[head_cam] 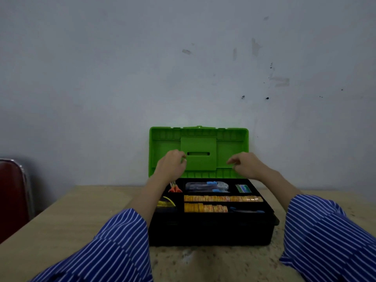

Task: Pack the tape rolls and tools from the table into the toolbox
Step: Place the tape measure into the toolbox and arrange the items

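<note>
We have the toolbox (211, 228) on the tabletop (61, 224), green lid (199, 147) upright. Tape rolls (222, 198) sit in two middle rows, scissors (175, 188) back-left. Our left hand (172, 166) and right hand (245, 164) hover before the lid, fingers loosely curled, holding nothing.

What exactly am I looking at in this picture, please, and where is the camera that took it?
No machine here: the camera sits on a person's head, looking forward and down at their own two bare hands. On the table stands a black toolbox with its green lid standing open by the wall. The left hand and right hand are raised in front of the lid; neither visibly holds anything. Inside, the tray holds rows of yellow tape rolls, orange-handled scissors, a clear packet with blue pieces and other small items. A red chair stands at the left.
</note>
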